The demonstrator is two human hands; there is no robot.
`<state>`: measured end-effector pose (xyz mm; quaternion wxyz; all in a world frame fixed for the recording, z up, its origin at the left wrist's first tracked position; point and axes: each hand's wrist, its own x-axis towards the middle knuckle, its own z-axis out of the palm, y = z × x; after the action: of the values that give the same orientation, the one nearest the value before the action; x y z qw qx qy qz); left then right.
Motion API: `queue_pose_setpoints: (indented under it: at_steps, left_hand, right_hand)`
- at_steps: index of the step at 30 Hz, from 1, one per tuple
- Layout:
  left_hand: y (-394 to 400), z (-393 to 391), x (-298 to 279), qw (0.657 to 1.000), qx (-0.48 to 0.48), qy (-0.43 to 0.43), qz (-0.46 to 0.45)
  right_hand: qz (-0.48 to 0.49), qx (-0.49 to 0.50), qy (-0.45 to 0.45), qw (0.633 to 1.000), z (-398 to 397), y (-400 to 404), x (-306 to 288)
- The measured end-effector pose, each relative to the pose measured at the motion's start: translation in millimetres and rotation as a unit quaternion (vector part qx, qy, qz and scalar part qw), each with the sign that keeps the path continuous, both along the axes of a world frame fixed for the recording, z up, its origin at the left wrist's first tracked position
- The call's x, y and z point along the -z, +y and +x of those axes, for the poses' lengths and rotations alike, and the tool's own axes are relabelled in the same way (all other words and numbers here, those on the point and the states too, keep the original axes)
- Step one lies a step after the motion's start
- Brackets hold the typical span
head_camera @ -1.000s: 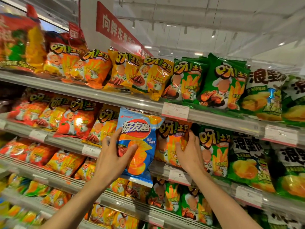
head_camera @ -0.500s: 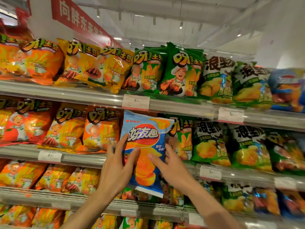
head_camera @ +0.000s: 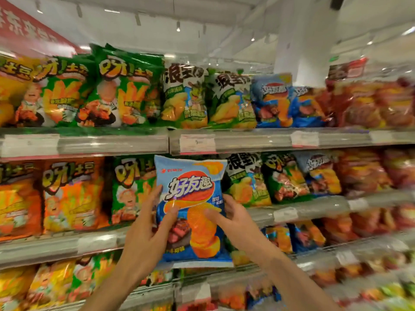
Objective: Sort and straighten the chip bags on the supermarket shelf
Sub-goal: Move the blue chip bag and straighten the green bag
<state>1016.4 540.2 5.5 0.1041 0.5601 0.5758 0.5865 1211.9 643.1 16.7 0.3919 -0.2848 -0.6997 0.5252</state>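
I hold a blue chip bag point(head_camera: 190, 189) upright in front of the middle shelf, clear of the rows behind it. My left hand point(head_camera: 149, 230) grips its left edge with the thumb on the front. My right hand point(head_camera: 233, 223) grips its right edge the same way. Matching blue chip bags point(head_camera: 272, 102) stand on the top shelf to the right, and more blue bags point(head_camera: 318, 173) stand on the middle shelf. Green chip bags point(head_camera: 119, 90) and green-and-white bags point(head_camera: 184, 97) fill the top shelf ahead of me.
Orange chip bags point(head_camera: 69, 194) line the middle shelf at left, red bags point(head_camera: 370, 104) fill the right end. Shelf rails point(head_camera: 247, 140) with price tags point(head_camera: 197, 143) run across. A white pillar point(head_camera: 305, 41) rises behind the top shelf. Lower shelves hold more bags.
The view has swung right along the shelves. My right hand left the orange bag on the shelf and took hold of the blue bag, which both hands now hold.
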Motion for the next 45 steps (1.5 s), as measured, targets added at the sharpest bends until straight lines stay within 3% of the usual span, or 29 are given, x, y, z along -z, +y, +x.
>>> queue_pose_setpoints:
  at_steps: [12, 19, 27, 40, 45]
  left_hand:
    - [130.0, 182.9, 3.2, 0.994, 0.073, -0.071, -0.031]
    - [192.0, 244.5, -2.3, 0.991, 0.1, -0.045, -0.07]
    - [256.6, 272.9, -1.7, 0.984, 0.022, 0.094, -0.149]
    - [306.6, 295.4, -3.1, 0.977, -0.03, 0.033, -0.21]
    - [313.1, 292.1, 4.5, 0.986, -0.023, 0.002, -0.166]
  right_hand:
    - [-0.046, 0.038, 0.036, 0.998, 190.8, 122.1, 8.5]
    - [-0.04, 0.091, 0.041, 0.994, 271.1, 174.9, 7.3]
    - [-0.042, 0.189, 0.075, 0.978, 349.5, 225.4, 12.4]
    - [-0.046, 0.23, 0.054, 0.971, 401.3, 252.1, 9.7]
    - [-0.051, 0.226, 0.059, 0.971, 408.5, 257.9, 10.3]
